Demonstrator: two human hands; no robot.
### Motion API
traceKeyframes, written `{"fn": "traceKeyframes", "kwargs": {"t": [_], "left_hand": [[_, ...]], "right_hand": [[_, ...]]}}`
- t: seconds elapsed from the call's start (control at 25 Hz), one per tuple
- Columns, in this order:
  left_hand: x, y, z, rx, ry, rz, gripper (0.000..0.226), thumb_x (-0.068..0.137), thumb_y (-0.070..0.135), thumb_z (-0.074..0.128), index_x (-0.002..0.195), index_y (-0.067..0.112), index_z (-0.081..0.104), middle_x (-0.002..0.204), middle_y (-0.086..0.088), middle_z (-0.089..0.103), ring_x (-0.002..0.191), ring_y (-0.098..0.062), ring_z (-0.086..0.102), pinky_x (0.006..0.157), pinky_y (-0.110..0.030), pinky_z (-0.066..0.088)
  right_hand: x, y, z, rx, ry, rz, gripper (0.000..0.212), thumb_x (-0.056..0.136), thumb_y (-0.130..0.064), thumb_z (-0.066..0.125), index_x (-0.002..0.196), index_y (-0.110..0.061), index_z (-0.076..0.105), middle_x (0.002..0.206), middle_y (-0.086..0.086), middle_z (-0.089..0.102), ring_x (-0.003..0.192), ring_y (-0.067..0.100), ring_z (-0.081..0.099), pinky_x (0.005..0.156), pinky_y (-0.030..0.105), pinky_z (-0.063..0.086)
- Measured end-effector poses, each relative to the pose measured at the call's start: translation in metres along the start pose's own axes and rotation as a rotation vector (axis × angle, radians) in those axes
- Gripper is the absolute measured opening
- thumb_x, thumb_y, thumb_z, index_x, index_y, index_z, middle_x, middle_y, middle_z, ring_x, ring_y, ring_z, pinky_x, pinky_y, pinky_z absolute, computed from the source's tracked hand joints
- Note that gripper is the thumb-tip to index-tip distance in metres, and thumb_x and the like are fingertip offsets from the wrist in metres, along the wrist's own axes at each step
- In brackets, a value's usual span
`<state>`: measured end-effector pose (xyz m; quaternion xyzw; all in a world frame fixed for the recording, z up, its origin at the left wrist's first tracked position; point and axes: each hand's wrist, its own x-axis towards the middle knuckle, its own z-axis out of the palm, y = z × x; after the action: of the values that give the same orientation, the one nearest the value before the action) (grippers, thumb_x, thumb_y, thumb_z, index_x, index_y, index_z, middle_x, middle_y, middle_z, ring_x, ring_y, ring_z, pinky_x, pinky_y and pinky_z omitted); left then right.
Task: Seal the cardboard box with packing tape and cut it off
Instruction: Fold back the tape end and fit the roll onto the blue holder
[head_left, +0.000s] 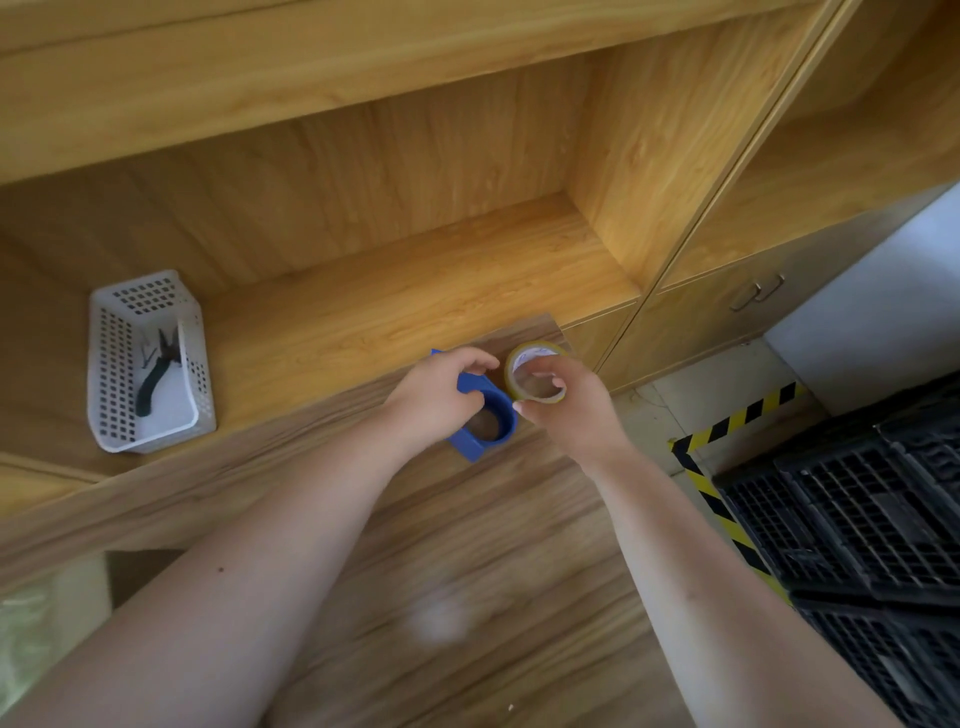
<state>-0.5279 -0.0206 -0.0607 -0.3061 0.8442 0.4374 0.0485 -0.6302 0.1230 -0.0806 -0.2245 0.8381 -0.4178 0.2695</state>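
My left hand (441, 397) grips a blue plastic tape dispenser (485, 415) at the far right corner of the brown wooden table (467, 597). Its round hub opening faces me. Right beside it, my right hand (569, 410) holds a roll of yellowish packing tape (535, 371), fingers through its core, tilted with the white inner ring showing. Roll and dispenser are close together but apart. No cardboard box is in view.
A white perforated basket (148, 364) with dark-handled pliers (156, 374) sits on the light wooden shelf (415, 296) at left. Black plastic crates (872, 519) stand at right on a floor marked with yellow-black tape (727, 423). Cabinet doors with handles (756, 293) are behind.
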Motion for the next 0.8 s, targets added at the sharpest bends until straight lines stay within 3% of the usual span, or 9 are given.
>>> {"fn": "traceKeyframes", "kwargs": {"t": [0.08,0.2,0.36,0.64,0.8], "left_hand": [[-0.019,-0.003,-0.007,-0.04,0.059,-0.003,0.041,0.089,0.011,0.056,0.122,0.034,0.061,0.126,0.015,0.06,0.117,-0.002,0.051,0.09,-0.019,0.034],[-0.048,-0.01,-0.015,-0.08,0.106,-0.001,0.037,0.09,0.011,0.057,0.121,0.031,0.063,0.128,0.013,0.062,0.122,-0.004,0.052,0.099,-0.021,0.036],[-0.087,-0.023,-0.033,-0.066,0.159,0.01,0.034,0.09,0.013,0.058,0.118,0.03,0.065,0.129,0.012,0.064,0.125,-0.005,0.053,0.107,-0.026,0.037],[-0.155,-0.043,-0.064,-0.115,0.285,-0.018,0.031,0.09,0.011,0.063,0.119,0.023,0.067,0.115,0.013,0.062,0.109,-0.002,0.056,0.091,-0.016,0.037],[-0.197,-0.061,-0.077,-0.139,0.36,-0.04,0.031,0.089,0.012,0.063,0.117,0.027,0.065,0.114,0.013,0.064,0.111,-0.002,0.056,0.096,-0.017,0.037]], "right_hand": [[-0.012,-0.007,0.0,0.02,-0.018,-0.028,0.04,0.08,-0.011,0.075,0.118,-0.017,0.064,0.111,-0.011,0.059,0.103,0.0,0.047,0.068,-0.003,0.032],[-0.03,-0.018,0.003,0.042,-0.046,-0.062,0.039,0.081,-0.01,0.074,0.118,-0.018,0.064,0.11,-0.012,0.059,0.105,-0.001,0.046,0.07,-0.004,0.032],[-0.053,-0.03,0.016,0.049,-0.073,-0.085,0.038,0.08,-0.012,0.074,0.115,-0.021,0.064,0.117,-0.011,0.061,0.115,0.006,0.048,0.086,0.017,0.038],[-0.102,-0.056,0.047,0.041,-0.109,-0.173,0.037,0.078,-0.012,0.076,0.112,-0.021,0.064,0.114,-0.014,0.061,0.112,0.009,0.05,0.094,0.029,0.045],[-0.133,-0.071,0.07,0.031,-0.163,-0.195,0.033,0.08,-0.016,0.075,0.108,-0.029,0.063,0.107,-0.02,0.059,0.115,0.008,0.05,0.093,0.027,0.044]]}}
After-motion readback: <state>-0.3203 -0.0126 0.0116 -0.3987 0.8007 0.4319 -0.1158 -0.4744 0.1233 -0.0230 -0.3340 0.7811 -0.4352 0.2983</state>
